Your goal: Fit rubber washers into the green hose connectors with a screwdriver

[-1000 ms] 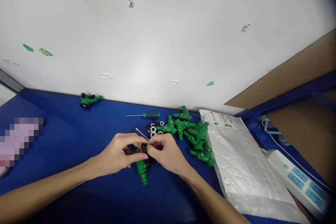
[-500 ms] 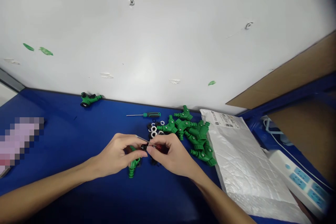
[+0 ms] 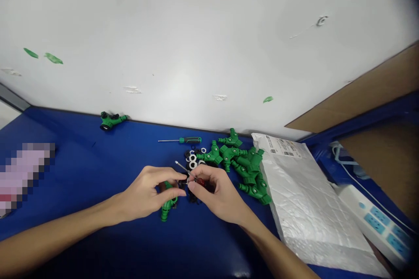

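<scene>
My left hand [image 3: 149, 192] is closed round a green plastic hose fitting [image 3: 167, 209], whose lower end sticks out below the fingers. My right hand [image 3: 218, 192] grips a small red-handled screwdriver [image 3: 190, 173]; its thin metal shaft points up and to the left, above the fitting. The fingertips of both hands meet over a small black part at the fitting's top. Just behind the hands lie several black and white rings [image 3: 193, 159] and a heap of green fittings [image 3: 244, 165].
A green-handled screwdriver [image 3: 183, 140] lies near the white wall, and a lone green fitting [image 3: 110, 120] sits at the back left. A silver padded mailer [image 3: 307, 209] and a white power strip [image 3: 373, 222] lie to the right on the blue table [image 3: 81, 165].
The green fitting has turned in my left hand, its free end swinging from lower right to lower left. The screwdriver's shaft dipped, then rose again. Both hands stayed in place.
</scene>
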Action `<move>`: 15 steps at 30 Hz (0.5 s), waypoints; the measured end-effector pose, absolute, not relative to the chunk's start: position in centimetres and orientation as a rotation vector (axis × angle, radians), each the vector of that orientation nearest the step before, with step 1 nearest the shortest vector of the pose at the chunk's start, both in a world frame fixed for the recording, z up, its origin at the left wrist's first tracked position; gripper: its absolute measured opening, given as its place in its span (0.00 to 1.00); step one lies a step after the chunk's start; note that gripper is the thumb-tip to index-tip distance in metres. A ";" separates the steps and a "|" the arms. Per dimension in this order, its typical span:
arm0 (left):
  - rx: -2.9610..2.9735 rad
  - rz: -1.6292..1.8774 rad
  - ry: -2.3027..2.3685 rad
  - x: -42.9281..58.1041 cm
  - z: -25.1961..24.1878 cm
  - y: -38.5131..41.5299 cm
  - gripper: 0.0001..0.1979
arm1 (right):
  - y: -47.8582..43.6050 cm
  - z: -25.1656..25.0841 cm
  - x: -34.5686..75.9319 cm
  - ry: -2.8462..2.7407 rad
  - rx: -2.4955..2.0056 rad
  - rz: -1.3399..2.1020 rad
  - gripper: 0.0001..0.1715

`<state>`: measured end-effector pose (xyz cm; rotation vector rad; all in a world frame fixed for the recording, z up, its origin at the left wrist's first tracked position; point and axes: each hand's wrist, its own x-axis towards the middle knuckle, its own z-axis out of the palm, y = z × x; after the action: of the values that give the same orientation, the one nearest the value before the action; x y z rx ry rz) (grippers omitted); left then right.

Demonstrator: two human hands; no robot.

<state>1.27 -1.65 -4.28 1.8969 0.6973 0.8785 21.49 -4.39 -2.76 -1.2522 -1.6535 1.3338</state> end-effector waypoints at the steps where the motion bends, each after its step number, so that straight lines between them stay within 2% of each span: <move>1: 1.920 0.883 0.691 1.3 -4.3 -1.7 0.10 | -4.4 -2.9 21.4 -1.656 -1.263 1.328 0.15; 4: 1.997 0.869 0.681 1.3 -4.6 -1.7 0.09 | -4.5 -3.0 21.3 -1.673 -1.284 1.319 0.21; 12: 2.068 0.973 0.729 1.7 -4.4 -1.7 0.09 | -5.0 -1.8 21.9 -1.729 -1.291 1.258 0.10; 15: 2.058 0.991 0.714 1.7 -4.3 -1.7 0.09 | -5.0 -1.9 21.8 -1.747 -1.305 1.250 0.14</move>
<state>1.70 -1.67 -4.34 2.0579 0.7136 0.9911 21.85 -5.00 -1.90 -1.3053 -1.7475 1.2496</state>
